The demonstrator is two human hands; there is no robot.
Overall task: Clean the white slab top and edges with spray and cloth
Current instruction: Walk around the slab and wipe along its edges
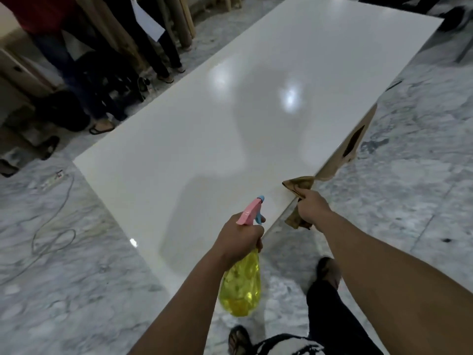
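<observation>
A large glossy white slab (230,119) fills the middle of the view, running from near me to the far right. My left hand (240,239) grips a yellow spray bottle (242,285) with a pink and blue trigger head, held over the slab's near corner. My right hand (313,208) holds a brown cloth (300,187) pressed against the slab's right edge, with part of the cloth hanging below the hand.
Several people's legs (158,47) stand at the slab's far left side. A grey cable (51,226) and a power strip (52,179) lie on the marble floor at left. A brown support (350,147) shows under the right edge. My feet (329,271) are near the corner.
</observation>
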